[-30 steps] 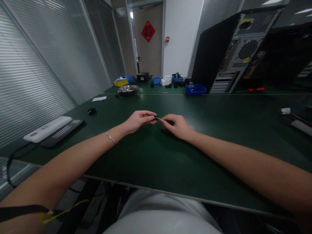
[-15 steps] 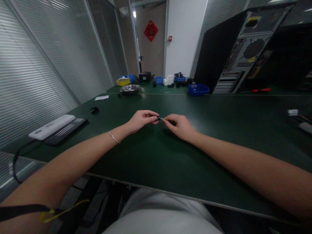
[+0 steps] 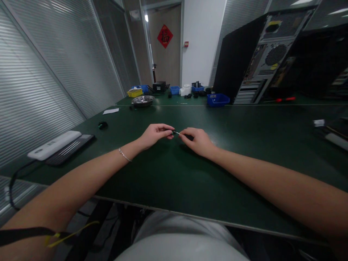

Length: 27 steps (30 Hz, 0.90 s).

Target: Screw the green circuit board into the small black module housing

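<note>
Above the middle of the green table, my left hand (image 3: 154, 136) is closed in a pinch around a small black part (image 3: 174, 132), too small to make out exactly. A thin silvery rod (image 3: 177, 133) reaches from that part to my right hand (image 3: 198, 141). The thumb and index finger of my right hand are pressed together on the rod's other end. The fingertips of the two hands are a short distance apart. Whether the rod is fixed into the black part cannot be seen.
A white power strip (image 3: 56, 145) and a black keyboard-like panel (image 3: 70, 149) lie at the left. A metal bowl (image 3: 143, 101), a yellow bin (image 3: 135, 93) and a blue bin (image 3: 218, 100) stand at the back. A computer case (image 3: 239, 58) rises at the back right.
The whole view has shifted slightly, so the scene sits a little further left. Both hands keep the same pinch on the black part and rod.
</note>
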Each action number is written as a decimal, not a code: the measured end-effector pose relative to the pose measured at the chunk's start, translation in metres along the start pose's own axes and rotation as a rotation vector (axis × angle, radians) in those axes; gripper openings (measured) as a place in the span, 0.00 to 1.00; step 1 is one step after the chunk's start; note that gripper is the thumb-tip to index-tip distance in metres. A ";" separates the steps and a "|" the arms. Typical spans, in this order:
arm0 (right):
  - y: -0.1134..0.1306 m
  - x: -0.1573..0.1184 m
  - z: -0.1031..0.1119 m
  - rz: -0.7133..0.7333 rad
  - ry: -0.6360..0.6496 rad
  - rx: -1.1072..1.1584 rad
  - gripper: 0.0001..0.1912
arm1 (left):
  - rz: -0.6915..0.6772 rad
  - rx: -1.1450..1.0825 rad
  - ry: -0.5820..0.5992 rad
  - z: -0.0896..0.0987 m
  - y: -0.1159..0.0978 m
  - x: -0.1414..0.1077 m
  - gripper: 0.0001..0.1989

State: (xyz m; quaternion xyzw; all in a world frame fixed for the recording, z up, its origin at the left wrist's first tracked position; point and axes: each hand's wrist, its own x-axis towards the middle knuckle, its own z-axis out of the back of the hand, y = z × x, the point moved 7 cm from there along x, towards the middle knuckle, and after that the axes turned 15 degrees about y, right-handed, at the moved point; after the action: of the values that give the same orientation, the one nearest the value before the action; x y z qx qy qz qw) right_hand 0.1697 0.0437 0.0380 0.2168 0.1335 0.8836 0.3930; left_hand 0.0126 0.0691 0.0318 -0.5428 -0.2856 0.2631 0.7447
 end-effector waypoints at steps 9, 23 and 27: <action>0.002 0.000 0.001 -0.012 0.012 0.009 0.12 | 0.025 0.004 -0.023 0.002 0.000 -0.001 0.15; 0.005 0.001 0.000 0.067 0.056 0.057 0.12 | 0.075 -0.108 0.041 -0.002 0.008 0.001 0.16; 0.008 0.000 0.000 0.086 0.058 0.057 0.12 | 0.105 -0.193 0.054 -0.003 0.011 0.002 0.14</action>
State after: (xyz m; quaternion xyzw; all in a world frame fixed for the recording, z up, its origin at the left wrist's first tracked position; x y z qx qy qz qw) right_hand 0.1647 0.0387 0.0413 0.2078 0.1605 0.9015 0.3441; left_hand 0.0149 0.0712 0.0205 -0.6331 -0.2606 0.2582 0.6816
